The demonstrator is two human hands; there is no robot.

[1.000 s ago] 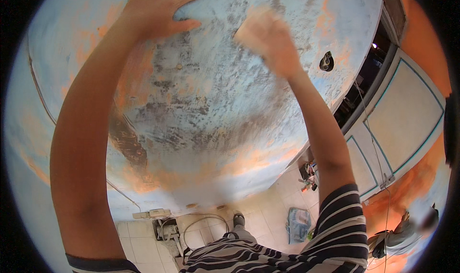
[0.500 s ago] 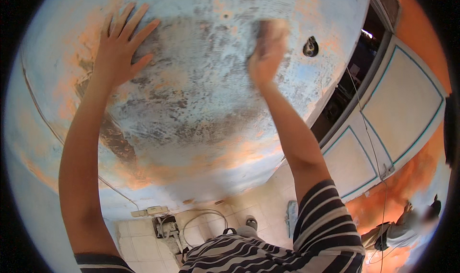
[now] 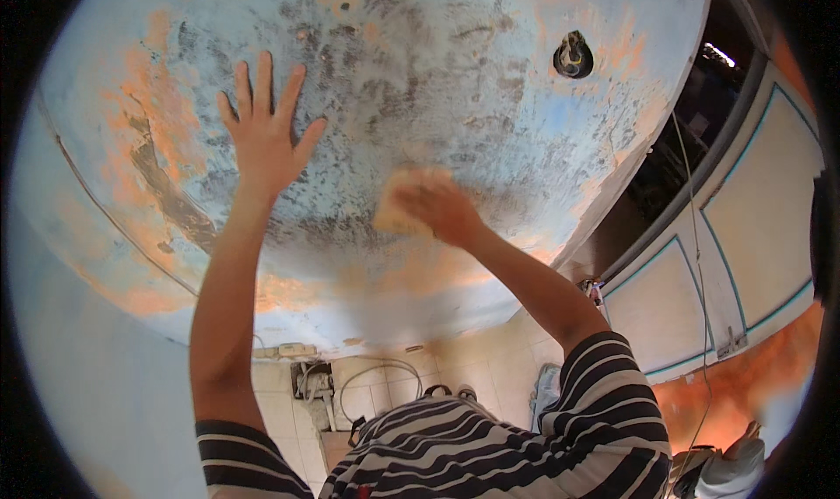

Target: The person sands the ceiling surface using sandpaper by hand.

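Observation:
A patchy wall of pale blue, orange and dark grey fills the space before me. My left hand lies flat on it with fingers spread, holding nothing. Lower and to the right, my right hand presses a tan sheet of sandpaper against the wall. Motion blurs that hand and the sheet, and the fingers partly cover it.
An open socket hole with wires sits in the wall at upper right. A panelled door stands beside a dark doorway. Below are a looped cable and floor tiles. Another person is at lower right.
My right hand has swept down and left across the wall with the sandpaper. My left hand has shifted down and right, still spread flat. The view has shifted slightly.

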